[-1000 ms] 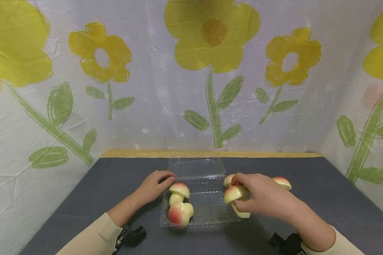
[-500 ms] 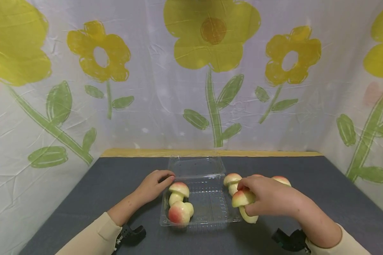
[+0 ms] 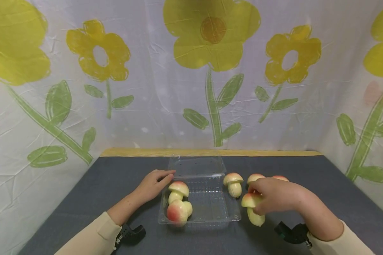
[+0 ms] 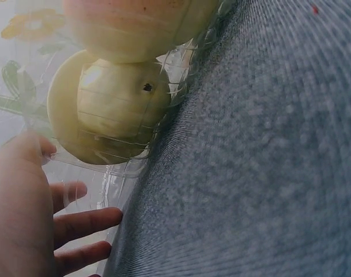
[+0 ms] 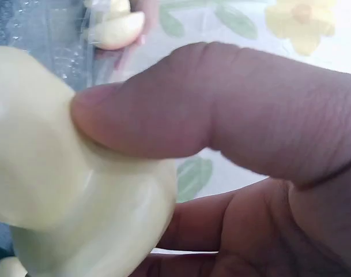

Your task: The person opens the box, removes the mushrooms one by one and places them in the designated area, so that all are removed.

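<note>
In the head view my right hand (image 3: 279, 194) holds a toy mushroom (image 3: 256, 216) with a red-and-yellow cap, right of a clear plastic box (image 3: 207, 203). The right wrist view shows the thumb pressed on this pale mushroom (image 5: 37, 144); the fingertips are hidden behind it. My left hand (image 3: 154, 184) lies at the box's left edge, its fingers fairly straight near the hinge. In the left wrist view, those fingers (image 4: 86, 227) spread beside the clear wall. Two mushrooms, one upright-looking (image 3: 179, 188) and one cap toward me (image 3: 177, 212), lie in the box's left part.
The box's clear lid (image 3: 196, 167) lies folded back behind it. Right of the box are a mushroom (image 3: 234, 184) and another (image 3: 254, 177), partly behind my right hand, with a third cap (image 3: 281, 177) farther right. A flower-printed cloth (image 3: 153, 88) hangs beyond the dark table (image 3: 121, 170).
My right hand has moved right, away from the box's right edge, carrying the mushroom. The mushrooms behind it have come into fuller view. My left hand has stayed at the box's edge.
</note>
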Action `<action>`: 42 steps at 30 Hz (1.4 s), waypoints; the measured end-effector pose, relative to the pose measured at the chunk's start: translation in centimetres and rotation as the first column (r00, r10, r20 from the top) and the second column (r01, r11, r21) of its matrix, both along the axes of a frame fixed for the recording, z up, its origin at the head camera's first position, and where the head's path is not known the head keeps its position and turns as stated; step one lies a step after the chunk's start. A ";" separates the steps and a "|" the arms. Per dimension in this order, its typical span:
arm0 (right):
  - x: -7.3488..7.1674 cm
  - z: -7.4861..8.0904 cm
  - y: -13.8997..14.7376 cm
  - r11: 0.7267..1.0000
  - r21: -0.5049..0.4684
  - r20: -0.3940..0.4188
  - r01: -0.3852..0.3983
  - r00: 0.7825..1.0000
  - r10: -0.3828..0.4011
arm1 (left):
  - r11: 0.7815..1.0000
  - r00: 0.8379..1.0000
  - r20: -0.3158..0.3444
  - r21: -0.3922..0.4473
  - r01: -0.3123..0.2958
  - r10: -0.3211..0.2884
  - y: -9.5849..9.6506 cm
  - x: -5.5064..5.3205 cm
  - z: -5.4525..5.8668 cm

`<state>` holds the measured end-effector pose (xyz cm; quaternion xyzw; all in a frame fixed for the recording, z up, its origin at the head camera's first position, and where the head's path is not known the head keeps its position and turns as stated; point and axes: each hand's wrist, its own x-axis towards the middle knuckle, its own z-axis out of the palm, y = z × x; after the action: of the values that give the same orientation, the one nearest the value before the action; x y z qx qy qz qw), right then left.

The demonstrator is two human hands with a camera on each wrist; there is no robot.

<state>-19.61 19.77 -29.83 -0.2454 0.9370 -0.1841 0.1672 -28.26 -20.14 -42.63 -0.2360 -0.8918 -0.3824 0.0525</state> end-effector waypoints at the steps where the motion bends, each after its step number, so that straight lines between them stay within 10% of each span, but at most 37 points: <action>1: -0.1 -0.2 -0.1 1.000 0.004 0.004 -0.002 1.000 0.002 | 1.000 1.000 0.002 0.003 0.004 -0.004 0.0 0.0 0.0; 23: -1.0 -3.6 -2.0 0.991 0.018 -0.194 -0.131 0.972 0.132 | 0.998 0.996 0.086 0.052 0.030 -0.035 0.2 0.2 0.4; 42: -1.2 -3.5 -2.4 0.997 0.073 -0.249 0.009 0.968 0.010 | 0.999 0.998 0.031 0.022 0.046 -0.047 0.0 -0.1 0.1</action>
<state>-20.81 17.35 -33.35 -0.2606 0.9566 -0.1172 0.0570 -28.40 -20.11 -42.57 -0.2501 -0.8827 -0.3965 0.0322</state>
